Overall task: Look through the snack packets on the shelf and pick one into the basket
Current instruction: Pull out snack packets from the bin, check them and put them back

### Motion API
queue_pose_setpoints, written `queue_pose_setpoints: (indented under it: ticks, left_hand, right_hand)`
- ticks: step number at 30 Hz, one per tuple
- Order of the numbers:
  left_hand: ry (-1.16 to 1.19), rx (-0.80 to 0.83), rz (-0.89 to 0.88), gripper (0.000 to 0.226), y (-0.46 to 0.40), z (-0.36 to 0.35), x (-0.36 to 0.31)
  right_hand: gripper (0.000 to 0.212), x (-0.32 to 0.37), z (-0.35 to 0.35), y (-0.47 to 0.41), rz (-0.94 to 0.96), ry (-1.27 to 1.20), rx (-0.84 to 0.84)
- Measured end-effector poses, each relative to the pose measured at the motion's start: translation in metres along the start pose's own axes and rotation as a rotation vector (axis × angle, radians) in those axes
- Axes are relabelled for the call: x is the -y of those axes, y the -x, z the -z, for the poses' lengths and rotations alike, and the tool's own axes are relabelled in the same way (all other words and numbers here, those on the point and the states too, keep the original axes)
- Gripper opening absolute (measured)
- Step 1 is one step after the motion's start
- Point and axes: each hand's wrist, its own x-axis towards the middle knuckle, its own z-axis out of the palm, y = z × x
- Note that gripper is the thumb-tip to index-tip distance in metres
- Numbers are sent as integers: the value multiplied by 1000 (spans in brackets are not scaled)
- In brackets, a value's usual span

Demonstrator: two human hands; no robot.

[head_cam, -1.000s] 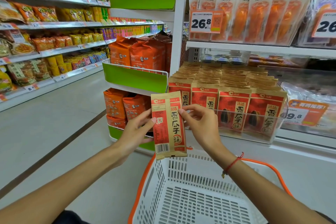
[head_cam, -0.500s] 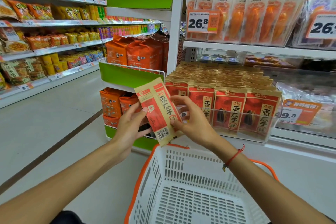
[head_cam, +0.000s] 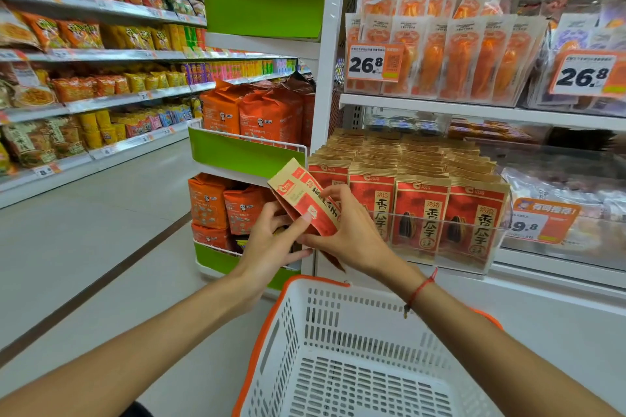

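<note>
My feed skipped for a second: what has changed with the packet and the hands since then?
The packet has tipped from upright to leaning left, its top turned away from the shelf. The right hand has slid from its upper edge down over its lower end; the left hand still grips it. The basket stays empty below.

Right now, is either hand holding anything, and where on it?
Both hold one red snack packet: the left hand grips its left edge, the right hand its right edge and lower end, above the basket.
</note>
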Motion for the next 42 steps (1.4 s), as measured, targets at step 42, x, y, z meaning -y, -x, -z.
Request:
queue_pose_setpoints:
  ticks: [42]
  left_hand:
    - [-577,246,-345,37,-139,35,-43]
  right_hand:
    - [38,-13,57,-78,134,261,-152]
